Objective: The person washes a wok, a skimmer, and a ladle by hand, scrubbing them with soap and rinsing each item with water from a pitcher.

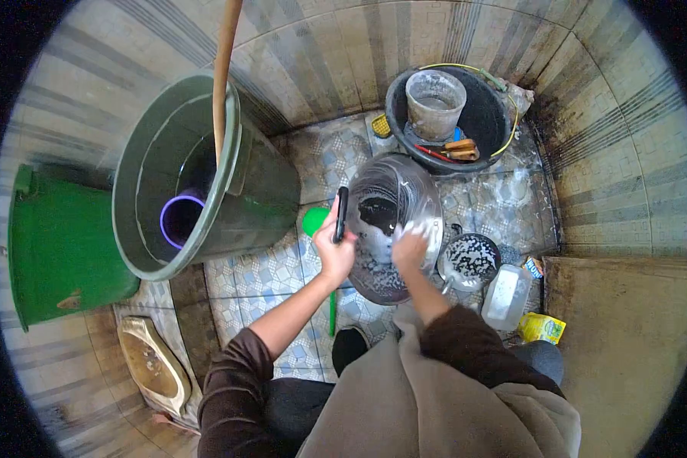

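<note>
A large round metal pan (412, 183) with soap suds inside stands tilted in front of me. My left hand (334, 248) is closed round the black handle (342, 215) at the pan's left side. Inside the pan, at its right part, my right hand (410, 248) presses near the sudsy surface; it is smeared by motion, and whatever it holds cannot be made out. Just right of the pan, a smaller dark pan (470, 260) with foam lies on the tiled floor, beside a clear plastic container (507, 298).
A tall grey-green bin (263, 183) holding a purple-rimmed vessel (182, 221) stands left, beside a green bin (69, 252). At the back is a black tub (492, 114) with a bucket (435, 107) and tools. A yellow packet (542, 328) lies right; a squat toilet (154, 366) is lower left.
</note>
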Motion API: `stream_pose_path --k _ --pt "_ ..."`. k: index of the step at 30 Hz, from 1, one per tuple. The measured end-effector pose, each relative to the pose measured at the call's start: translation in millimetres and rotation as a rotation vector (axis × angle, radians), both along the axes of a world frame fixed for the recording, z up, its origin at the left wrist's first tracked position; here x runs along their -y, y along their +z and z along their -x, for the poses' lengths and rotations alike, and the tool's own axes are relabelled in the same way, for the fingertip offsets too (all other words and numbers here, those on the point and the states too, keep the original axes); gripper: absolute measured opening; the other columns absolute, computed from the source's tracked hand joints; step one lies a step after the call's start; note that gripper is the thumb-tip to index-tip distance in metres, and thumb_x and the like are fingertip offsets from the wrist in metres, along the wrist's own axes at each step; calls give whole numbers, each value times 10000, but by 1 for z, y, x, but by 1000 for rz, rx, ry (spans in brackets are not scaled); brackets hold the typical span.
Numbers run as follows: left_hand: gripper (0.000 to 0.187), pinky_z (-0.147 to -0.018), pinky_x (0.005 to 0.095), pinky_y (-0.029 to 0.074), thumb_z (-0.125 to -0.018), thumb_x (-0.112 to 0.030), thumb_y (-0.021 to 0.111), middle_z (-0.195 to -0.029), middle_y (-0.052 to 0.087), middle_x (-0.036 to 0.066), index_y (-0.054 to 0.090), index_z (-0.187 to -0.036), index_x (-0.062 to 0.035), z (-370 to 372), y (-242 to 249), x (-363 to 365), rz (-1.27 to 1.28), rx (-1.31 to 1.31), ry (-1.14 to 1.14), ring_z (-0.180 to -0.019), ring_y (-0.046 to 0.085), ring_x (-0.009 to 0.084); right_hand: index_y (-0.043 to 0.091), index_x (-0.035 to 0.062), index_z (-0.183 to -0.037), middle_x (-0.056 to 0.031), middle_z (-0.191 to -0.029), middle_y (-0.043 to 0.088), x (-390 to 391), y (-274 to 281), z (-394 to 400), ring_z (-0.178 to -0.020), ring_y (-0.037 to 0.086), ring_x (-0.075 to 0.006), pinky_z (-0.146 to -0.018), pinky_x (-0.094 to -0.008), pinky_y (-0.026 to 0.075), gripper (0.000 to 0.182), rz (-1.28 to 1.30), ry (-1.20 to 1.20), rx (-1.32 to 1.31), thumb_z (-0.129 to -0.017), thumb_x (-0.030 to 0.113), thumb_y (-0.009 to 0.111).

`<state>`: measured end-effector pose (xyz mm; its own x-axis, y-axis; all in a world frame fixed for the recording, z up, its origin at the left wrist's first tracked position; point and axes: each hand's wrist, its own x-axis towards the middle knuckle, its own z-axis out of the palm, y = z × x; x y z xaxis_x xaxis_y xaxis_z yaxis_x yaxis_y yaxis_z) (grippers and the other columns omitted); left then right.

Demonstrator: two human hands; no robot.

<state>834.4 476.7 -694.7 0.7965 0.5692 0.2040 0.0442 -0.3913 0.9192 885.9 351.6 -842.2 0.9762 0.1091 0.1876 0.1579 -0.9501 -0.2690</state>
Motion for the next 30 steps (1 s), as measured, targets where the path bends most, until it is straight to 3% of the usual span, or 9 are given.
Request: stream_pose_path --k 3,8,11,15,17,21,26,27,30 --pt "93 -789 273 391 -516 118 454 -1166 429 192 420 -486 37 -5 6 4 53 57 15 -1021 489 263 564 -26 -807 -188 -778 562 -12 30 54 -738 538 -337 -658 -437 410 305 -360 133 -591 -748 260 476" --pt "86 -824 269 368 -501 128 424 -1173 426 187 444 -510 45 -11 13 6 -10 96 -2 -1048 468 268 568 6 -676 -181 -642 556 -57 27 55 -634 558 -310 -576 -391 441 209 -926 152 -674 -700 204 506" --pt "92 -842 273 354 -503 129 424 -1173 426 189 421 -490 38 -11 9 0 7 86 -5 -1063 455 266 573 4 -688 -196 -637 551 9 22 47 -609 545 -342 -537 -413 432 247 -466 563 -427 -713 239 504" --pt "92 -808 273 377 -496 121 433 -1168 427 195 408 -485 34 -7 -1 0 12 63 -11 -1029 483 266 537 -19 -790 -222 -737 528 17 -2 -25 -703 504 -343 -668 -444 381 247 -122 171 144 -729 218 512" --pt "65 -634 277 396 -488 99 427 -930 564 187 393 -491 43 -3 2 2 -53 91 38 -681 517 195 497 -15 -944 -211 -909 494 -25 -11 -36 -865 465 -315 -790 -416 331 351 -141 143 -523 -740 271 482" --pt "77 -653 281 395 -491 101 436 -920 561 199 387 -496 41 -1 9 -1 -24 74 66 -694 523 209 400 38 -1130 -210 -1091 399 -76 41 27 -1000 374 -353 -829 -414 302 462 -715 425 -304 -726 229 518" --pt "75 -722 256 403 -507 112 440 -1162 438 187 432 -519 38 6 2 -9 -16 51 -3 -907 540 213 277 85 -1244 -177 -1227 294 -4 14 7 -1116 295 -306 -942 -434 221 498 -529 257 -242 -801 239 445" --pt "75 -722 256 403 -507 112 440 -1162 438 187 432 -519 38 7 2 -9 -17 54 1 -907 540 213 228 46 -1264 -187 -1293 218 1 5 -16 -1194 207 -317 -978 -442 167 531 88 177 -42 -823 286 400" --pt "157 -659 224 412 -504 110 458 -1156 453 160 523 -637 59 13 0 -5 -87 -35 -64 -822 563 162 326 -69 -1173 -247 -1243 277 -40 26 -66 -1194 176 -360 -992 -405 100 469 -198 34 191 -812 221 402"
